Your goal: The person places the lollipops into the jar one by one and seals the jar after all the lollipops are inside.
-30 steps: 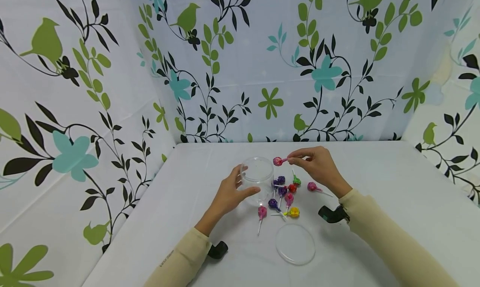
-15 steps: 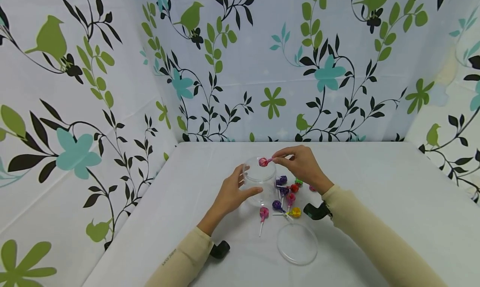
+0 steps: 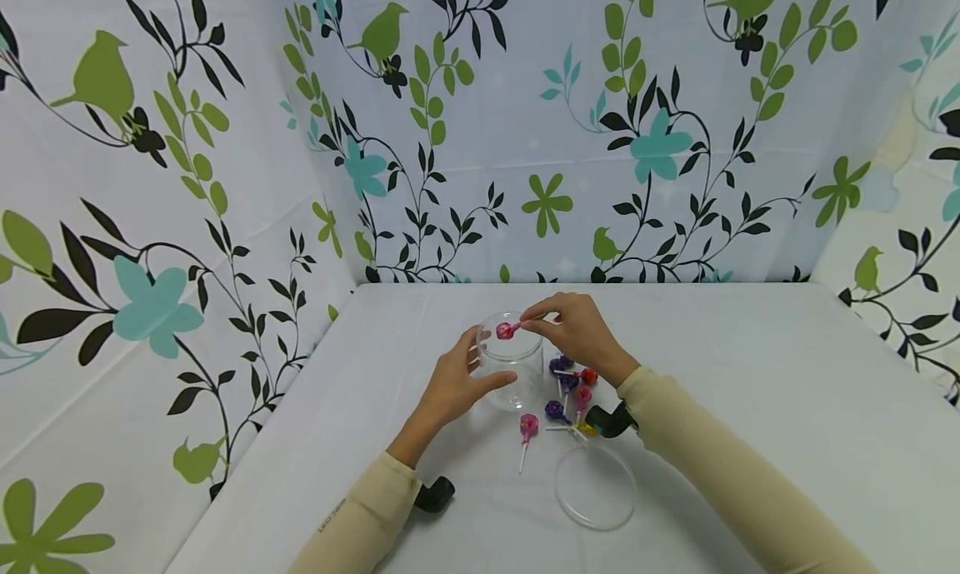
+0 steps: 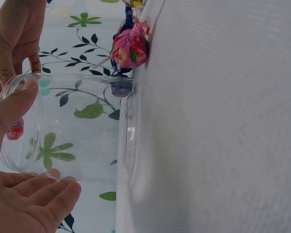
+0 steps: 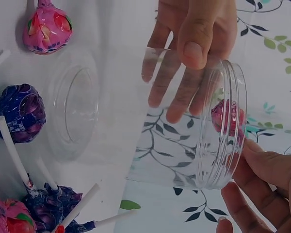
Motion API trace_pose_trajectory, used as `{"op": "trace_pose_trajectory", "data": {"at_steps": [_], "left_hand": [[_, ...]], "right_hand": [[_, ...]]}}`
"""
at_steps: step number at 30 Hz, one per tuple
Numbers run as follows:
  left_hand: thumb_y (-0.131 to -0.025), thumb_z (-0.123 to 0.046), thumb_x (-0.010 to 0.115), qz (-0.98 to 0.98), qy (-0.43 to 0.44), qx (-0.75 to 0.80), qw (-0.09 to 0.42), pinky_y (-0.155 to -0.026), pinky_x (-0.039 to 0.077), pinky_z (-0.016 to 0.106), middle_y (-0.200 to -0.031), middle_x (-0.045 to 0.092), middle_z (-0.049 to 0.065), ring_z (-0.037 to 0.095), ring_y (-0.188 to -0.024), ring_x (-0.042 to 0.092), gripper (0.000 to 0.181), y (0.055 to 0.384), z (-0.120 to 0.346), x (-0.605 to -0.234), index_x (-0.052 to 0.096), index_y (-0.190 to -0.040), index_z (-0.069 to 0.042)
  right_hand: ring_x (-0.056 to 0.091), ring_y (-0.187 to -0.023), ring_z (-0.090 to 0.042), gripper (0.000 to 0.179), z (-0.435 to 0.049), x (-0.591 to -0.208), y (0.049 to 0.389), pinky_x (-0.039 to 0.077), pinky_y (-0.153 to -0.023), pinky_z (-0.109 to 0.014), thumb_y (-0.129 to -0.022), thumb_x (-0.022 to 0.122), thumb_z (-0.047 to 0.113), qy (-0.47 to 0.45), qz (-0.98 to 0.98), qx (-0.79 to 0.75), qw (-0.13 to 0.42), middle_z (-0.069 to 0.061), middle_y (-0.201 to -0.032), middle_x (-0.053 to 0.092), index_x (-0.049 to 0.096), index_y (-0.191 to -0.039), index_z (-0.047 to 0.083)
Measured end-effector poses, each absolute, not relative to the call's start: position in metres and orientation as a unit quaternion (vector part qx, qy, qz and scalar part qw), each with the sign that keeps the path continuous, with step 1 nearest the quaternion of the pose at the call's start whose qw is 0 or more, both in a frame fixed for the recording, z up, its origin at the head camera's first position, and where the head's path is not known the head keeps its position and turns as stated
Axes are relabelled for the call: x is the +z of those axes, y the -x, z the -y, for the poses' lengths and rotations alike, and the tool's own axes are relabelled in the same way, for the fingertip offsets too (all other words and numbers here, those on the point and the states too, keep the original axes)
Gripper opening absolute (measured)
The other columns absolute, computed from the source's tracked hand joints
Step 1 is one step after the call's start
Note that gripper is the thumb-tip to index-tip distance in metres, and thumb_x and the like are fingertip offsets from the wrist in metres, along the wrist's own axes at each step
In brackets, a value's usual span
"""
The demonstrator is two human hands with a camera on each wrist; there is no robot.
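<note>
My left hand (image 3: 457, 384) grips a clear, wide-mouthed jar (image 3: 514, 378) standing upright on the table, thumb on the near side and fingers around the far side. Between thumb and fingertips, my right hand (image 3: 576, 331) pinches a pink lollipop (image 3: 505, 331) by its stick. The candy end points left and overlaps the jar's mouth from above. Through the clear wall, the right wrist view shows the wrapped candy (image 5: 227, 116) level with the threaded rim. The jar's body looks empty.
Right of the jar lie several wrapped lollipops: purple ones (image 3: 555, 410), a red one (image 3: 588, 376), a pink one (image 3: 582, 396) and a partly hidden yellow one. Another pink lollipop (image 3: 528, 425) lies in front. A clear round lid (image 3: 579, 519) rests nearer. Patterned cloth (image 3: 450, 141) hangs behind.
My right hand has carried the pink lollipop leftward, from beside the jar to its mouth. The right arm now covers the green lollipop and a pink one. My left hand keeps its hold.
</note>
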State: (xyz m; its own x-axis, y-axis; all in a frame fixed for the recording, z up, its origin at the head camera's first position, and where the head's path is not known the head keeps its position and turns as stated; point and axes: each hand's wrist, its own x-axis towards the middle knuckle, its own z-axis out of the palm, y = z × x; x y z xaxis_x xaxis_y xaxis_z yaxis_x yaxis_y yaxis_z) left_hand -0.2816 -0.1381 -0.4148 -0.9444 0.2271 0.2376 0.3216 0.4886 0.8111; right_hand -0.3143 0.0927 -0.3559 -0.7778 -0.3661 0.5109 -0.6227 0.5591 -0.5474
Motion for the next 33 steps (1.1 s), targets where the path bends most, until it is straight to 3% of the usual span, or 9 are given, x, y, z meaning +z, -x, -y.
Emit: {"op": "trace_pose_trajectory", "data": {"at_steps": [6,12,33], "left_hand": [[-0.087,-0.041,0.086,0.861,0.161,-0.481,0.048,-0.105,0.05,0.051,-0.157,0.047,0.015,0.041,-0.135,0.053,0.096,0.282,0.137,-0.415,0.034,-0.161,-0.008],[-0.087,-0.039,0.087,0.857,0.154,-0.488,0.052,-0.106,0.048,0.054,-0.158,0.047,0.015,0.043,-0.136,0.052,0.095,0.282,0.138,-0.413,0.035,-0.161,-0.008],[-0.085,-0.042,0.088,0.862,0.141,-0.484,0.052,-0.108,0.047,0.051,-0.158,0.047,0.012,0.039,-0.138,0.051,0.096,0.283,0.145,-0.414,0.037,-0.161,-0.013]], "right_hand": [[0.068,-0.106,-0.03,0.017,-0.089,-0.357,0.313,0.056,-0.093,-0.055,-0.096,0.078,0.014,-0.285,0.872,0.365,0.159,-0.005,-0.104,0.078,0.083,-0.11,0.007],[0.068,-0.111,-0.032,0.023,-0.1,-0.353,0.309,0.055,-0.097,-0.057,-0.096,0.077,0.015,-0.285,0.867,0.364,0.185,-0.007,-0.111,0.077,0.08,-0.118,0.007],[0.067,-0.107,-0.038,0.02,-0.216,-0.388,0.301,0.058,-0.09,-0.057,-0.099,0.073,0.011,-0.19,0.913,0.322,0.161,-0.016,-0.113,0.075,0.078,-0.116,0.002]]}}
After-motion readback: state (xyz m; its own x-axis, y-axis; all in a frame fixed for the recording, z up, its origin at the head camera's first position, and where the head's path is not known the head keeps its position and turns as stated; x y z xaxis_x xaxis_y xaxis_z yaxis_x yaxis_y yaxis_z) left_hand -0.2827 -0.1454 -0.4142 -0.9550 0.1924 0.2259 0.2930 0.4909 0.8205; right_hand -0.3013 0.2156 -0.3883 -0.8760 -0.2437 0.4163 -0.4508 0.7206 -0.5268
